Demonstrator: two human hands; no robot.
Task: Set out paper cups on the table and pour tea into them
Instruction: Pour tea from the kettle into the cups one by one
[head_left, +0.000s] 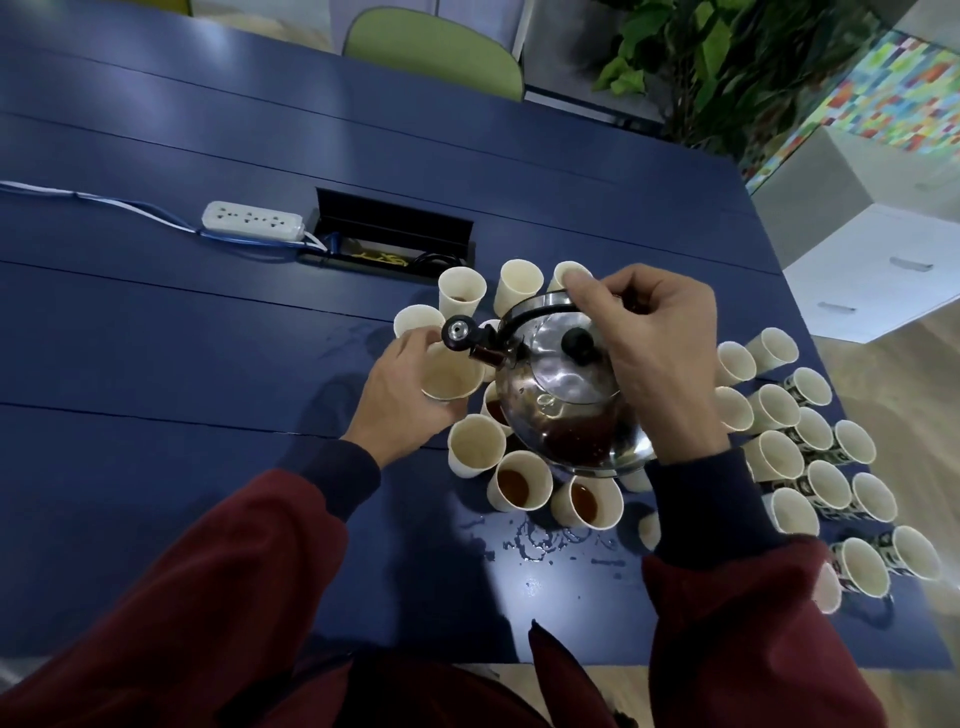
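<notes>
- Head view: a shiny round steel kettle (566, 395) with a black lid knob is held over a cluster of cups on the dark blue table (208, 338)
- The right hand (660, 353) has its fingers curled round the kettle's arched black handle (524, 317), at the top of the kettle
- Just left of the kettle, under its black-capped spout (460, 332), the left hand (400, 389) wraps round a cream paper cup (452, 379) with a thin layer of tea in the bottom
- In front of the kettle stand two cream cups of brown tea (517, 483), beside an empty cream cup (475, 447); nearer the person lies a wet spill (535, 540)
- Right of the kettle, a crowd of empty patterned cups (810, 447) waits
- Far left of the kettle lies a white power strip (253, 221)
- Judgement: the kettle is likely heavy, stiff and hot on its metal, so the handle is the place to grip; the paper cup is light, soft-walled and easy to crush or tip, best held low round its side with a gentle squeeze
</notes>
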